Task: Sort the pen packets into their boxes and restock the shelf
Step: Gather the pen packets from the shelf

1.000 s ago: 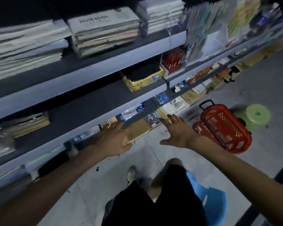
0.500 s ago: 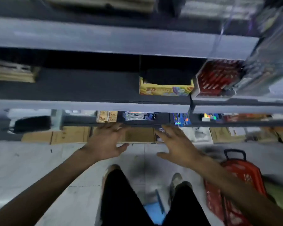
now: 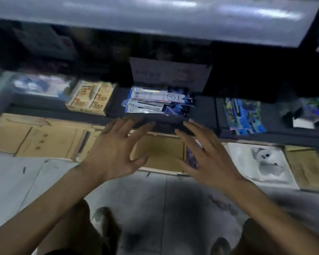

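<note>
Blue pen pkts (image 3: 158, 102) on shelf (image 3: 204, 112), L hand (image 3: 116, 151) & R hand (image 3: 208, 159) spread near.

the pen packets (image 3: 158, 102) in the middle of the shelf are glossy plastic, with a rainbow foil sheen on some of them. the foil packets (image 3: 243, 115) to the right are just as shiny, in blue and yellow. the upper shelf edge (image 3: 155, 13) looks like smooth grey painted metal and catches streaks of light. the lower shelf (image 3: 206, 111) is dark and matt. the small boxes (image 3: 92, 98) to the left are matt yellowish card. the cardboard boxes (image 3: 50, 138) on the ground are plain brown, dull and creased. the floor (image 3: 155, 196) is smooth grey tile with a faint sheen.
</note>
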{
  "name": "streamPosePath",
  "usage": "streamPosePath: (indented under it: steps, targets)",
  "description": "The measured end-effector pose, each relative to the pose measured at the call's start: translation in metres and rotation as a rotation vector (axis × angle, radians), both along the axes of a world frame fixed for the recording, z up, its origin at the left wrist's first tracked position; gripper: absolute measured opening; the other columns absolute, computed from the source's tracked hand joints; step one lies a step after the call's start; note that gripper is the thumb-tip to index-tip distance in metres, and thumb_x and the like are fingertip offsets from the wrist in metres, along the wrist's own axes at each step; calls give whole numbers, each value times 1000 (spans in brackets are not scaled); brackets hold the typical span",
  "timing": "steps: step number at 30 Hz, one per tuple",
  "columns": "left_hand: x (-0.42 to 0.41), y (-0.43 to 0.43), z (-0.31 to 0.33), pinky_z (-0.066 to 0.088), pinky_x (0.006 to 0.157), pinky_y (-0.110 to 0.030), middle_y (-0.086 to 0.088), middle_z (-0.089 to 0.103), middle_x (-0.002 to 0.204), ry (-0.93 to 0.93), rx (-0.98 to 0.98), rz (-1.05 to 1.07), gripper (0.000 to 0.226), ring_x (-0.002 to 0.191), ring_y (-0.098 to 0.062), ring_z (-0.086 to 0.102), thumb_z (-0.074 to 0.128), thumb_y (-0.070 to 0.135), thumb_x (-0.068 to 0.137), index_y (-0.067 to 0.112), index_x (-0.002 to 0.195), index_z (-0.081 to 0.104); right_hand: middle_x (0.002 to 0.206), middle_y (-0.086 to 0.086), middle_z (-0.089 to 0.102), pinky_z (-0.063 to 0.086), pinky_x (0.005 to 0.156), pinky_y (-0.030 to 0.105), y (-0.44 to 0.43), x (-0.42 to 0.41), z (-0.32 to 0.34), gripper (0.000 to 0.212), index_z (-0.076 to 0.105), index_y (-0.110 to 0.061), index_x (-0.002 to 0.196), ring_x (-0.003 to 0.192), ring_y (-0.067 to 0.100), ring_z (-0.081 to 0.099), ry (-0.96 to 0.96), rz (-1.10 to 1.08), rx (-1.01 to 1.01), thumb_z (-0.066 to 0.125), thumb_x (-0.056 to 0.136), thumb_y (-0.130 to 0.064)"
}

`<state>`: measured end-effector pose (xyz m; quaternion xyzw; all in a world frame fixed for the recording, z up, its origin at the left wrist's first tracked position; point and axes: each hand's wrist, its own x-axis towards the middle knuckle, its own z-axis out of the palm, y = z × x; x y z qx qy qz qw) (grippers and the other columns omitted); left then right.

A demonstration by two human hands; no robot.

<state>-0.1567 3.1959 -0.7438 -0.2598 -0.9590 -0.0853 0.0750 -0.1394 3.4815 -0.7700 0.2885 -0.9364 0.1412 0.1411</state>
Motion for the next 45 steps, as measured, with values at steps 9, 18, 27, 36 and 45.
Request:
streamPosePath:
  steps: [9, 18, 27, 36, 45]
  targets:
    - [46, -15, -10, 46, 108, -49, -3, 44, 155, 143, 6, 108, 81, 142, -27, 43, 43, 68, 86, 35, 159, 32, 172, 3, 15, 6, 130, 41, -17, 42, -1, 80, 25, -32, 163, 159, 25, 9, -19, -180, 32, 49, 96, -69]
    - [137, -30, 22, 45, 109, -47, -6, 47, 153, 176, -19, 158, 85, 140, -32, 45, 32, 71, 81, 33, 157, 36, 173, 9, 5, 8, 127, 44, -41, 138, 77, 91, 10, -31, 165, 159, 30, 5, -188, -268, 134, 50, 95, -73]
    - [135, -14, 15, 37, 116, -49, -7, 45, 155, 246, 16, 228, 74, 144, -30, 41, 51, 61, 91, 32, 157, 34, 172, 9, 9, 10, 130, 48, -53, 122, 74, 92, 10, -31, 165, 159, 29, 7, -168, -334, 119, 51, 95, -72]
    - [43, 14, -36, 39, 116, -47, -3, 45, 152, 256, 184, 210, 70, 142, -24, 41, 49, 56, 94, 31, 157, 33, 145, 6, 55, 43, 113, 48, -51, 24, -17, 46, 60, -18, 142, 137, 27, 49, 167, -341, -212, 64, 98, -35]
    - [-28, 41, -60, 43, 108, -45, -5, 52, 144, 341, 249, 85, 66, 133, -26, 51, 57, 51, 98, 22, 155, 42, 131, 6, 63, 49, 105, 46, -32, -25, -40, 40, 68, -14, 130, 122, 27, 59, 298, -329, -265, 62, 94, -31]
